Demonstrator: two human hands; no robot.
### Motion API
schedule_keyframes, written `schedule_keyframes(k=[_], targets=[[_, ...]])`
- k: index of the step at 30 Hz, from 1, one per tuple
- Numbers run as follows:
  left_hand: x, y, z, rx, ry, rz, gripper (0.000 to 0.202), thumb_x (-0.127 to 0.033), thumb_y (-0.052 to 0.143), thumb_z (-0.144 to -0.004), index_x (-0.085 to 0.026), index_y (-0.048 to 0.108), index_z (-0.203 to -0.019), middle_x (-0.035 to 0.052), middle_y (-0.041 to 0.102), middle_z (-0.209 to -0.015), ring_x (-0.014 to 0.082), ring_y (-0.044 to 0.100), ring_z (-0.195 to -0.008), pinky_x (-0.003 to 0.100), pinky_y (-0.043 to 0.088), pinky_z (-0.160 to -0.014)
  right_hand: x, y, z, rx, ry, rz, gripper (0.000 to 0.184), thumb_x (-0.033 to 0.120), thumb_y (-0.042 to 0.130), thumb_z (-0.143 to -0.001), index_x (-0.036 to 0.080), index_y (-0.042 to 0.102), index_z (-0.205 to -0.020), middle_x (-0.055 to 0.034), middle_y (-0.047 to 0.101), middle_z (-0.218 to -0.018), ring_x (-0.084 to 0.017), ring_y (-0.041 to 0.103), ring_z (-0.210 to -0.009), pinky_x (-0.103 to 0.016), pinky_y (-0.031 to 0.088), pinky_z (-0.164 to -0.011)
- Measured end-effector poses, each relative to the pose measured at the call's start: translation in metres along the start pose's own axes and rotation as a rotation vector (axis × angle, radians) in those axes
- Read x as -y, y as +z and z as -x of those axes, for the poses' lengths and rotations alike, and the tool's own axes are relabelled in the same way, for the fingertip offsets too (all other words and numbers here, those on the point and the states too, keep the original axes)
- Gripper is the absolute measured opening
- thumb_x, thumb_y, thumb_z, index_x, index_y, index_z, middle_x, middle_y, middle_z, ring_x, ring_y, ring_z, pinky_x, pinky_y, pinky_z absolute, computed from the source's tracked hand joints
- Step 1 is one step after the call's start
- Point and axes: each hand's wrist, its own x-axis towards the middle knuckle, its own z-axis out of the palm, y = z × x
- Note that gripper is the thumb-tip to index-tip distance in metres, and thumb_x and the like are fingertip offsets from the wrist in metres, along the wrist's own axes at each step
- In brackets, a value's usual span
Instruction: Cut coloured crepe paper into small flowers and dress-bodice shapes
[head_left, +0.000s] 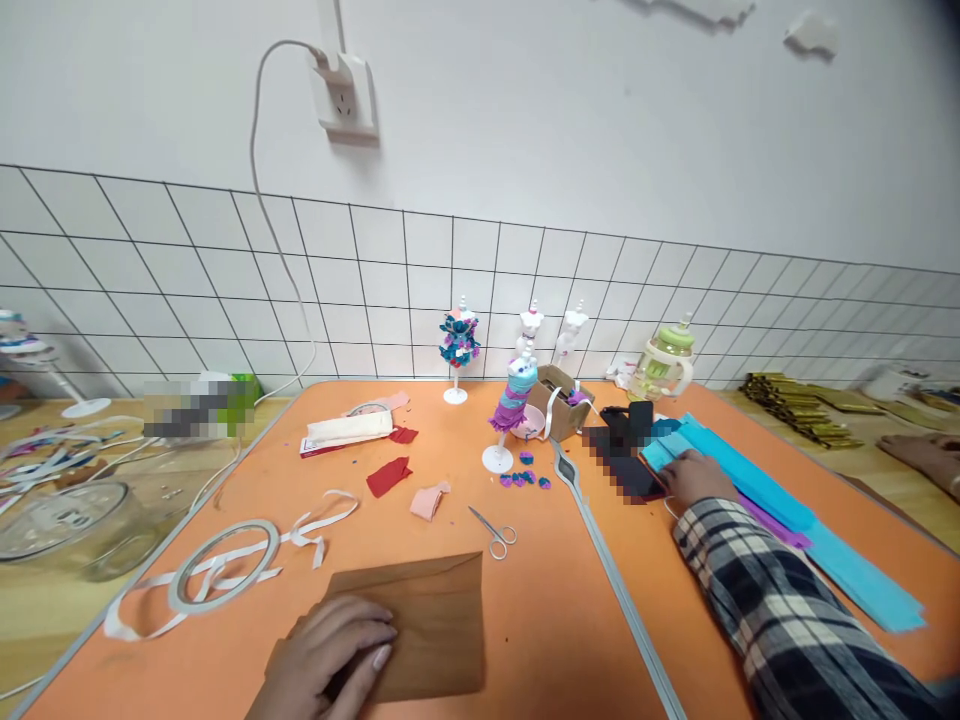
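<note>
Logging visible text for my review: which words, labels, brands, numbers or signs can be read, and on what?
No text can be read.
White packet with a red edge: any print is too small to read.
Green item at left: partly pixelated, nothing legible.
Brown sheet under the left hand: no print shows.

Nearer than the scissors (498,538), we cannot see the part of the brown sheet (435,625) under the left hand (330,650). Right of the scissors, one dark object (637,478) is blurred for us; farther right, another person's hand (924,460) is cut off.
</note>
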Motion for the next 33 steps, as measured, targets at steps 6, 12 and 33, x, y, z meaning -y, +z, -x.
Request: schedule_keyframes(k=[6,12,33], targets=[[0.001,-0.002,0.002,0.089,0.149,-0.111,0.030,-0.046,0.072,-0.081,-0.032,0.071,-0.108,0.0026,0.074,-0.116,0.0242,0.068,-0.105,0.034,0.057,-0.090,-0.011,0.010,0.000,0.045,-0.071,-0.003,0.037,0.029,0.044,-0.092,0.024,0.074,-0.111,-0.0112,0.074,-0.106,-0.026,0.068,-0.096,-0.032,0.048,-0.074],[0.002,0.004,0.006,0.066,0.170,-0.277,0.058,-0.053,0.070,-0.082,-0.033,0.058,-0.134,0.0029,0.072,-0.124,0.0253,0.067,-0.104,0.037,0.052,-0.090,-0.012,-0.006,0.036,-0.050,-0.119,-0.038,0.044,0.033,0.036,-0.095,0.027,0.066,-0.127,-0.0069,0.069,-0.123,-0.025,0.066,-0.105,-0.033,0.049,-0.081],[-0.015,0.007,0.008,0.108,0.122,-0.179,0.029,-0.029,0.065,-0.088,-0.030,0.063,-0.117,0.0016,0.074,-0.112,0.0231,0.070,-0.097,0.035,0.055,-0.088,-0.010,0.009,-0.018,0.164,0.013,-0.015,0.034,0.034,0.046,-0.094,0.019,0.075,-0.100,-0.0132,0.073,-0.104,-0.026,0.068,-0.095,-0.033,0.048,-0.076]])
